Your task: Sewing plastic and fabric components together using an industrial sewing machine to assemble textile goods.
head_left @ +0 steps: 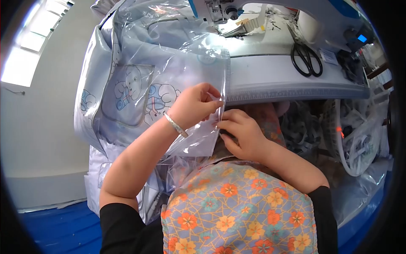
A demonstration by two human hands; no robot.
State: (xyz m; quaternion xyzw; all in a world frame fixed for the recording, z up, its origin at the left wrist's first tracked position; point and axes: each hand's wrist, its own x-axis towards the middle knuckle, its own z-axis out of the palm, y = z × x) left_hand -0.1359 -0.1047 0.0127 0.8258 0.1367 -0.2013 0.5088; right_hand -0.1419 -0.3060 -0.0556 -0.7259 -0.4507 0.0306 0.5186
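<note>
A clear plastic sheet [203, 144] lies over pale fabric printed with cartoon bears [163, 95]. My left hand [195, 105], with a silvery bracelet at its wrist, pinches the sheet's right edge, thumb and index finger curled around it. Just below and to the right, my right hand [243, 134] has its bent fingertips at the same edge, closed on the plastic; its exact grip is partly hidden. The edge hangs in front of the table, over my lap.
A sewing machine [304, 10] stands at the back over a white table [262, 76] with a ruler strip along its front. Black-handled scissors [306, 59] lie on it. To the right, a white basket [357, 165] holds clear scraps. More pale fabric [99, 182] hangs at left.
</note>
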